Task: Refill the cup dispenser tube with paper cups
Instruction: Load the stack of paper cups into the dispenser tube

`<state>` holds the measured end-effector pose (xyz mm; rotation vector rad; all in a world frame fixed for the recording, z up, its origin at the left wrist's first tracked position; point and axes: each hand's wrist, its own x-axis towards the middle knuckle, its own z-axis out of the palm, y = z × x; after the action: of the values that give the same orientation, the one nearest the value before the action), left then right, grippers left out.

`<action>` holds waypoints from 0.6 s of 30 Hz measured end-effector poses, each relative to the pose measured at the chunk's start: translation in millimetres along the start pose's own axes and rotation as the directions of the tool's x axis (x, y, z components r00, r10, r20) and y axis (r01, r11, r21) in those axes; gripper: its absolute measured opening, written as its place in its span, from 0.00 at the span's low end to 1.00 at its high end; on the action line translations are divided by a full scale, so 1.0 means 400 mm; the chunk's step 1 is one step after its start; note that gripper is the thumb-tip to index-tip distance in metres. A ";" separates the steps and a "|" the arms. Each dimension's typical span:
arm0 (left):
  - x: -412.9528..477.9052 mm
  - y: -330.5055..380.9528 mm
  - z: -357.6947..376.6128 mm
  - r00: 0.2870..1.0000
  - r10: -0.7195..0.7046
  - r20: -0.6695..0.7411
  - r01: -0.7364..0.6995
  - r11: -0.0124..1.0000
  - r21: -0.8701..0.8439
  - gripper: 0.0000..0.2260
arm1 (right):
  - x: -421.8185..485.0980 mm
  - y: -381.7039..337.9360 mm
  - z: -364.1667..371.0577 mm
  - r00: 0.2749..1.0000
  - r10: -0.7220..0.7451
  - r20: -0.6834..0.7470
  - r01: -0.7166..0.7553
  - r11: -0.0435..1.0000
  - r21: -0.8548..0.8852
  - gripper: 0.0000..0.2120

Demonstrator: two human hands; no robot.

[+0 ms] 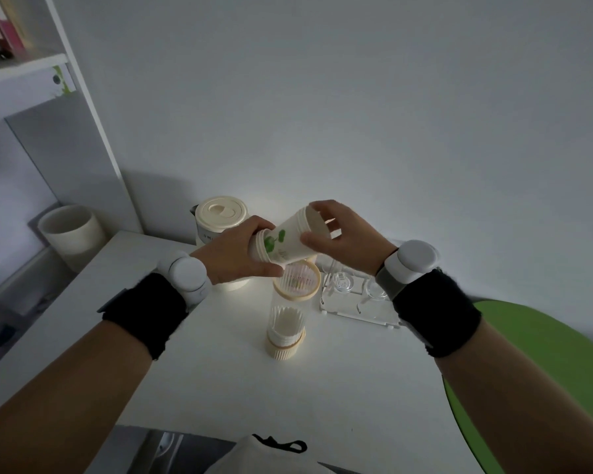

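Observation:
A short stack of white paper cups (286,241) with a green print lies tilted on its side, held in the air just above the dispenser tube. My left hand (235,254) grips the stack's bottom end. My right hand (344,236) pinches the open rim end between thumb and fingers. The clear dispenser tube (286,314) stands upright on the white table (339,381), with a cream ring at its open top and a cream ribbed base. A few white cups sit inside it near the bottom.
A cream-lidded kettle (220,217) stands behind my left hand. A clear acrylic stand (356,302) lies right of the tube. A white cylinder container (71,234) sits at the left below a shelf unit. A green chair (534,354) is at the right.

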<state>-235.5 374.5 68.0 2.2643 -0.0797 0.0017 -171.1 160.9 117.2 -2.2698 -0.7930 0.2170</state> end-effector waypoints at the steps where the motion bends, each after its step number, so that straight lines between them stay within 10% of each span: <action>1: 0.000 -0.005 -0.002 1.000 -0.010 -0.004 0.010 1.000 -0.001 0.32 | 0.001 0.000 -0.006 1.000 0.007 -0.024 -0.007 1.000 -0.002 0.29; 18: 0.008 -0.039 -0.002 0.975 -0.081 -0.205 0.071 0.996 -0.057 0.37 | -0.031 0.012 -0.005 0.997 0.064 0.049 -0.056 0.986 -0.157 0.32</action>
<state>-231.5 384.7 56.7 2.2036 0.1169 0.1927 -177.9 149.5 114.5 -2.4460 -0.7941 0.2529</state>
